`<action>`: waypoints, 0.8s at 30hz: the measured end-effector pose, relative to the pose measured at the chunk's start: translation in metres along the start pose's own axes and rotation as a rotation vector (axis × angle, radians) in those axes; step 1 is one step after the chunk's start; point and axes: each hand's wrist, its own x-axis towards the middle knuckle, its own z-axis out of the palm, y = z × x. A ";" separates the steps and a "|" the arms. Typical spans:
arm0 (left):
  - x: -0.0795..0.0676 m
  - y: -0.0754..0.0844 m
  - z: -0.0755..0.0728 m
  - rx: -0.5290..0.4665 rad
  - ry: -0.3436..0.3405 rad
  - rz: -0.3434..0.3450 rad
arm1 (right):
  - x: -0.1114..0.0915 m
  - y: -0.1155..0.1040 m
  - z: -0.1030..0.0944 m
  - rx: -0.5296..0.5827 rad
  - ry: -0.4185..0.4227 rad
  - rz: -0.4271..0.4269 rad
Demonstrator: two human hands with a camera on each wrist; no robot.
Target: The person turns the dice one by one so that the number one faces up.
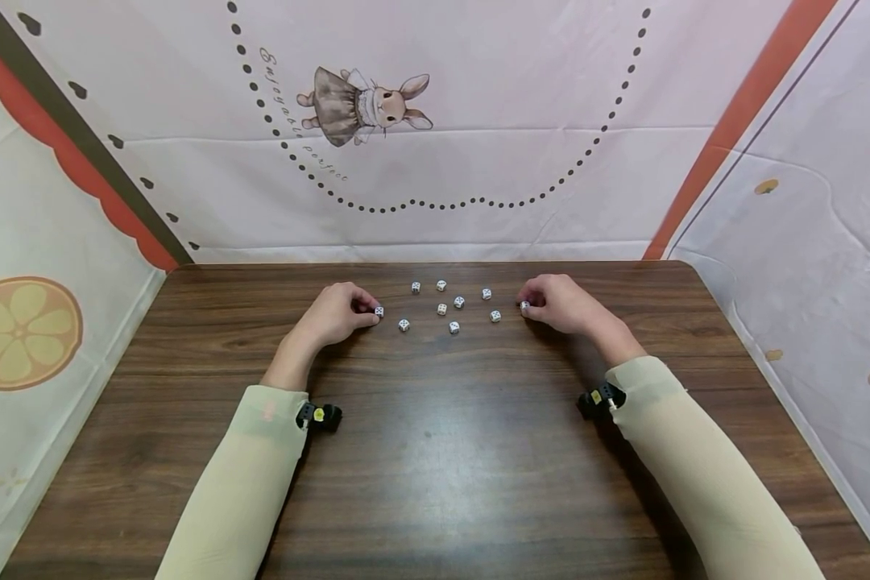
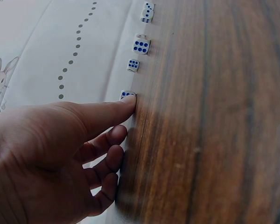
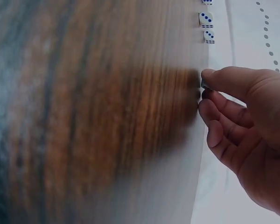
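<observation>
Toward the far edge of the table (image 1: 435,483), loose dice (image 1: 459,302) lie between the hands: right of the left hand (image 1: 337,312), whose thumb and fingertips, barely parted, pinch one die (image 1: 379,312), and left of the right hand (image 1: 561,302), which pinches another die (image 1: 525,306) just as narrowly
</observation>
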 end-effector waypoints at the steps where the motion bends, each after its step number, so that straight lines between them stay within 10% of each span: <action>1: 0.000 0.000 0.000 -0.001 0.001 0.000 | 0.000 0.000 0.000 0.002 0.004 0.001; 24: 0.001 -0.003 0.002 -0.004 0.001 0.009 | -0.008 0.008 -0.005 0.081 -0.002 0.044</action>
